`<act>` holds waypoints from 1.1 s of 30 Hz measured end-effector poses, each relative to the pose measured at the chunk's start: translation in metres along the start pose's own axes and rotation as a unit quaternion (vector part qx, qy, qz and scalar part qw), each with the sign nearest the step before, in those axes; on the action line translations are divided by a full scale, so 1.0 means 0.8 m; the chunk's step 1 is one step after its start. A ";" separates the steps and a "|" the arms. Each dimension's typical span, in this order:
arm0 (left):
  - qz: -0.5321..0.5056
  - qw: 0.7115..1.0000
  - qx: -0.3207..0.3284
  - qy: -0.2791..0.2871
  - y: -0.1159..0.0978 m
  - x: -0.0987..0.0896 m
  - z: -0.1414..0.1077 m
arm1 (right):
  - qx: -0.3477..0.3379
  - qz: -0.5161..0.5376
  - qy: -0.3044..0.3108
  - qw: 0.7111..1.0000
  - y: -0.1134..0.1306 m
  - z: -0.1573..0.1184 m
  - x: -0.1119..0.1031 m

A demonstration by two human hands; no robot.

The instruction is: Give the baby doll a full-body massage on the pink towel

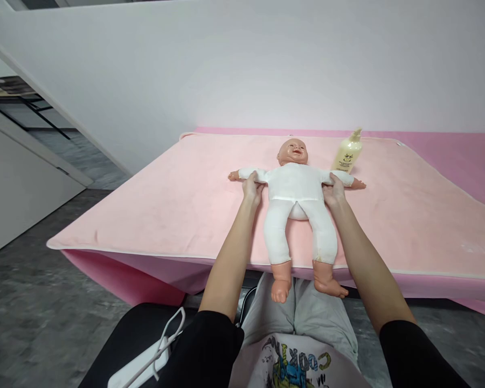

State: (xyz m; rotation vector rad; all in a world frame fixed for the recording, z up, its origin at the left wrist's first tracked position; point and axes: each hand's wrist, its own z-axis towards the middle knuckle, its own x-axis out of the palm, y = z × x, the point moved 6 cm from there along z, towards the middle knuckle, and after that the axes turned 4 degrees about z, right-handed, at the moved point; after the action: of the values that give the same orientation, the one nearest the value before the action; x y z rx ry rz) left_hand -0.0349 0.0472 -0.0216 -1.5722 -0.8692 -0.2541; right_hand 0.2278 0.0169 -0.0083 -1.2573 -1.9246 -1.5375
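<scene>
A baby doll (296, 186) with a white cloth body lies face up on the pink blanket (194, 215), its arms spread wide and its feet hanging past the table's front edge. My left hand (252, 188) is wrapped around the doll's arm on the left side. On the other side, my right hand (334, 192) grips the doll's other arm near the middle. The thumbs lie on top of the sleeves, while the remaining fingers are partly hidden beneath the arms. Just behind the arm on the right, a pale yellow pump bottle (347, 153) rests tilted on the blanket.
A white wall (307, 64) rises behind the table. Pink cloth (461, 161) shows under the blanket at the right. On a black seat (125, 328) at lower left lies a white power strip (145, 364) with a cord. A doorway opens at far left.
</scene>
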 end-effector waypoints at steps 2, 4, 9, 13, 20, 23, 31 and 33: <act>-0.030 0.996 0.044 -0.070 -0.016 -0.015 0.006 | -0.041 0.049 -0.048 0.997 0.020 0.009 -0.014; -0.050 0.990 0.082 -0.104 -0.029 -0.027 0.012 | -0.051 0.067 -0.065 0.994 0.034 0.016 -0.025; -0.068 0.983 0.138 -0.096 -0.054 -0.049 0.024 | -0.115 0.117 -0.094 0.982 0.067 0.025 -0.050; -0.090 0.981 0.156 -0.072 -0.069 -0.063 0.029 | -0.180 0.133 -0.087 0.971 0.094 0.034 -0.073; -0.067 0.990 0.104 -0.062 -0.067 -0.057 0.022 | -0.237 0.027 -0.111 0.965 0.105 0.040 -0.087; -0.086 0.989 0.095 -0.075 -0.066 -0.056 0.022 | -0.224 -0.031 -0.093 0.970 0.102 0.037 -0.080; -0.053 0.990 0.128 -0.029 -0.066 -0.051 0.025 | -0.239 -0.013 -0.050 0.970 0.100 0.031 -0.074; -0.063 0.991 0.109 -0.048 -0.065 -0.052 0.023 | -0.262 -0.004 -0.072 0.962 0.102 0.028 -0.076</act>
State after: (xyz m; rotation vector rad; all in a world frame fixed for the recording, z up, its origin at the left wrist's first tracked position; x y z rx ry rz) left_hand -0.1037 0.0457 -0.0117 -1.3364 -1.0380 -0.1669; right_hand 0.3317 0.0135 -0.0136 -1.6058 -1.6545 -2.0998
